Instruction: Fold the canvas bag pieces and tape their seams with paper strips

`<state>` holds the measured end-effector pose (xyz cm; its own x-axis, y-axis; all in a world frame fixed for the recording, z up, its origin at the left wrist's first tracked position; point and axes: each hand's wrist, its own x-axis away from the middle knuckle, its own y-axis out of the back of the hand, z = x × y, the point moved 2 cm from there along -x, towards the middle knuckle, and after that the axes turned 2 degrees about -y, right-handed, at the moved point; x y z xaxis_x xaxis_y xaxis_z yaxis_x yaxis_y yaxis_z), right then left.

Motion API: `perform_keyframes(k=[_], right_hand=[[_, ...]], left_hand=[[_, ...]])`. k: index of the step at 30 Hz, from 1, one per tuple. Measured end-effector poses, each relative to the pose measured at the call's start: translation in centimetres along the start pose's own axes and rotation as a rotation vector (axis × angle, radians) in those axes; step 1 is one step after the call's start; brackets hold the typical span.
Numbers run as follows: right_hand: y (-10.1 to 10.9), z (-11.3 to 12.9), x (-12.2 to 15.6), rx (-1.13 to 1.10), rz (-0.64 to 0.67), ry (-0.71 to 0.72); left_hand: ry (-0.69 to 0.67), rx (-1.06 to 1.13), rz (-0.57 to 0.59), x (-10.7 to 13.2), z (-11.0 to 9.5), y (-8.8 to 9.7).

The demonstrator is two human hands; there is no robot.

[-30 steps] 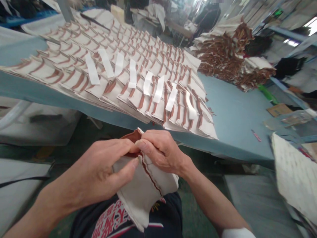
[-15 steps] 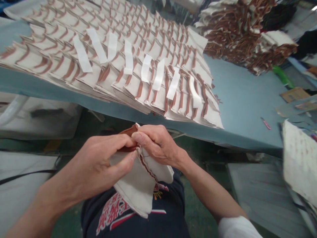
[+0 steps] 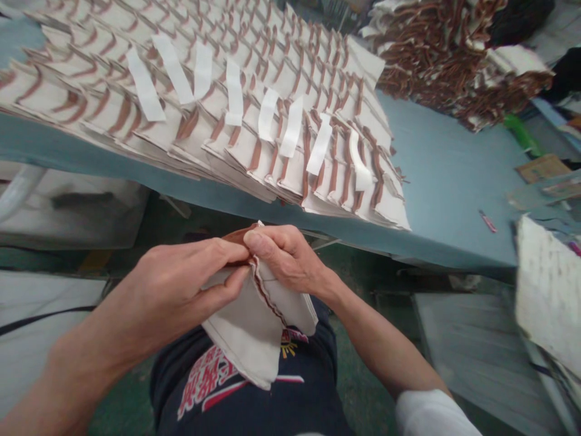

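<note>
A sewn piece of cream fabric [image 3: 247, 339] with brown edging and a brown-lined seam hangs in front of my body, below the table edge. My left hand [image 3: 190, 281] pinches its upper edge between thumb and fingers, by the brown part. Close against it, my right hand [image 3: 288, 257] grips the same piece, thumb pressed down near the top corner. The fingertips of both hands almost meet at the seam. The fingers' far sides are hidden behind the cloth.
Overlapping rows of similar cream-and-brown fabric pieces [image 3: 254, 121] cover much of the blue table [image 3: 436, 181], with white paper strips [image 3: 233, 91] on top. A tall fabric pile [image 3: 431, 54] stands at the back right. A small pink tool [image 3: 488, 221] lies on the right side.
Both hands stay on the fabric piece with nearly the same grip. The view has shifted slightly, so the table contents sit a little higher in the picture.
</note>
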<state>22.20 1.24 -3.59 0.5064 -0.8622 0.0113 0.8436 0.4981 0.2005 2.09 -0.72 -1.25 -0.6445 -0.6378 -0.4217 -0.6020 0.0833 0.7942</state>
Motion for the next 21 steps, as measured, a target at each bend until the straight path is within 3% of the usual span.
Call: perform_keyframes(k=[6,9,16,21], right_hand=[[-0.2,-0.6,0.1,0.005,-0.05,-0.01],[-0.4,-1.0,0.1,-0.018,-0.04,-0.006],[-0.1,-1.2,0.0,-0.021,0.066,0.053],[0.1,-0.2,0.7,0.243,0.055,0.176]], left_hand=[[-0.032,-0.156,-0.088,-0.5,-0.6,-0.7],[0.008,-0.134,-0.091,-0.8,-0.7,-0.6],[0.398,0.416,0.041,-0.7,1.1,-0.4],[0.556,0.674,0.13,-0.2,1.9,-0.8]])
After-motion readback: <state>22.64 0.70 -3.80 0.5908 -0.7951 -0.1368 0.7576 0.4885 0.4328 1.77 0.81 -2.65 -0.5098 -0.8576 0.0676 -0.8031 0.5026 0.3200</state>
